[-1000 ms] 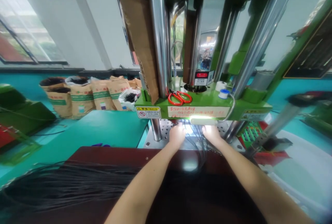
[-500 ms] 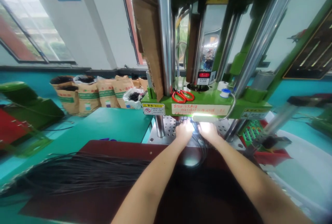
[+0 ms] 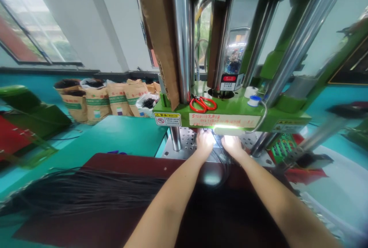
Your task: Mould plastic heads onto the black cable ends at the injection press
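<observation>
Both my hands reach under the green crossbeam (image 3: 230, 117) of a press, into the brightly lit gap above its metal bed (image 3: 185, 146). My left hand (image 3: 204, 140) is beside the left of the lit middle, its fingertips hidden by glare and the beam. Close to its right, my right hand (image 3: 232, 144) is washed out by the lamp (image 3: 230, 130), and its fingers cannot be made out. Thin black cables (image 3: 222, 160) run from between the hands and loop down over the brown board (image 3: 115, 160). What the fingers touch is hidden.
A bundle of black cables (image 3: 86, 190) lies on the board at left. Red-handled scissors (image 3: 202, 104) and a blue-white spool (image 3: 253, 101) rest on the crossbeam. Steel columns (image 3: 181, 41) flank the press. Paper sacks (image 3: 97, 102) stand behind the green table (image 3: 135, 133); a white tub (image 3: 345, 179) is right.
The view has shifted slightly, bringing the press nearer. Both hands stay under the beam at nearly the same place, with the cables still hanging between them.
</observation>
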The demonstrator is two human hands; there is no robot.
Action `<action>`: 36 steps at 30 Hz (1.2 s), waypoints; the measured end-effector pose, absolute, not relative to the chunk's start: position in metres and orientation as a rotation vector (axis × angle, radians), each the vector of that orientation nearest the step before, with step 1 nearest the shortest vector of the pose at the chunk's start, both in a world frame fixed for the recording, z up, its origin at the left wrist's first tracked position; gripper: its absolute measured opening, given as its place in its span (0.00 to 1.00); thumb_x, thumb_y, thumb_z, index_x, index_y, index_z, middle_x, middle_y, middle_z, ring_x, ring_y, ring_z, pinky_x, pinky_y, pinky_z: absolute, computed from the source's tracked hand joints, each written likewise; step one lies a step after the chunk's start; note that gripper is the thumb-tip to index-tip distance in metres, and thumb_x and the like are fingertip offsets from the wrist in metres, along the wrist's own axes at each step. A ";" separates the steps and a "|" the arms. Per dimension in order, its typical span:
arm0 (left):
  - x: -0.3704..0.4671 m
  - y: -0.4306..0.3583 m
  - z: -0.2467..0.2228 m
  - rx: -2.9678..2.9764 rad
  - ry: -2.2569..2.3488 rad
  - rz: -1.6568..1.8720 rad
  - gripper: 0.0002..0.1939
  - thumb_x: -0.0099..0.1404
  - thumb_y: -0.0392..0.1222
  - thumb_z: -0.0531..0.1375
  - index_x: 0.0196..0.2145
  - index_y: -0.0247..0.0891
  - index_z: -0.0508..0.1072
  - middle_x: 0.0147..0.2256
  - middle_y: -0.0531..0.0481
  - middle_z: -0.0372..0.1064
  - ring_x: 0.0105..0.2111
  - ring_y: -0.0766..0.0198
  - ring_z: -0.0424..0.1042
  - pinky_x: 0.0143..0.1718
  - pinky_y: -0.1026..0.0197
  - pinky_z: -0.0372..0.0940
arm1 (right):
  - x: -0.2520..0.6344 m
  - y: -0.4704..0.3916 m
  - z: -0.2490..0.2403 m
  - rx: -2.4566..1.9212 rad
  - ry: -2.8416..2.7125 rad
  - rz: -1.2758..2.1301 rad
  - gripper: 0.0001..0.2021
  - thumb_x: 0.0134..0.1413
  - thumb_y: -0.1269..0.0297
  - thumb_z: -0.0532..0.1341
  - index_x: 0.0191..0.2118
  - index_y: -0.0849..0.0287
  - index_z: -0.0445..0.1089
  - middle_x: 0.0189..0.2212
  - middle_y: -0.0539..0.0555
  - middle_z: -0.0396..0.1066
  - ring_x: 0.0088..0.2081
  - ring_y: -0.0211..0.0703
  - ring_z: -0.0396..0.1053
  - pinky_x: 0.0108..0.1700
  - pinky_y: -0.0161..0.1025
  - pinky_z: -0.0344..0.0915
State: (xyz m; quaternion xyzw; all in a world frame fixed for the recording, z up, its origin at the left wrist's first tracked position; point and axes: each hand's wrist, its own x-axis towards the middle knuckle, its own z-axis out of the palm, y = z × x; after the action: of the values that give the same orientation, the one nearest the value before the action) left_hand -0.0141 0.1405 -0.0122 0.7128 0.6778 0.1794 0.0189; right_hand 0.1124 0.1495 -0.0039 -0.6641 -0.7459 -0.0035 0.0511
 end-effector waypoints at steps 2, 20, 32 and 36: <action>-0.014 0.141 -0.009 2.215 2.113 0.554 0.13 0.61 0.33 0.48 0.36 0.32 0.71 0.33 0.41 0.70 0.43 0.55 0.64 0.45 0.57 0.58 | 0.113 0.150 -0.003 -2.017 -2.273 -0.034 0.17 0.56 0.67 0.47 0.44 0.64 0.70 0.43 0.65 0.70 0.43 0.52 0.69 0.41 0.42 0.62; 0.007 0.131 -0.013 2.214 2.076 0.674 0.14 0.63 0.35 0.47 0.33 0.31 0.72 0.31 0.40 0.71 0.42 0.53 0.63 0.46 0.54 0.55 | 0.101 0.155 -0.003 -1.767 -2.443 -0.176 0.15 0.59 0.68 0.46 0.41 0.64 0.69 0.40 0.62 0.72 0.42 0.47 0.69 0.42 0.38 0.63; -0.016 0.132 -0.014 2.244 2.101 0.768 0.16 0.64 0.40 0.47 0.48 0.35 0.65 0.46 0.42 0.65 0.48 0.55 0.61 0.49 0.55 0.56 | 0.113 0.156 -0.014 -1.620 -2.403 -0.323 0.16 0.58 0.69 0.47 0.42 0.66 0.70 0.41 0.64 0.71 0.45 0.50 0.67 0.47 0.41 0.58; -0.044 0.135 -0.021 2.206 2.114 0.613 0.19 0.65 0.42 0.45 0.52 0.37 0.60 0.44 0.44 0.68 0.48 0.58 0.63 0.50 0.57 0.55 | 0.126 0.152 -0.021 -1.548 -2.392 -0.336 0.15 0.58 0.68 0.48 0.45 0.64 0.69 0.44 0.61 0.70 0.48 0.49 0.64 0.51 0.42 0.54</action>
State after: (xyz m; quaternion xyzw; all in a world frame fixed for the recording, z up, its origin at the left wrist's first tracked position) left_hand -0.0443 0.1349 -0.0209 0.7078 0.6784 0.1965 0.0125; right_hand 0.1261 0.1522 -0.0212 -0.5345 -0.8260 -0.1161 0.1362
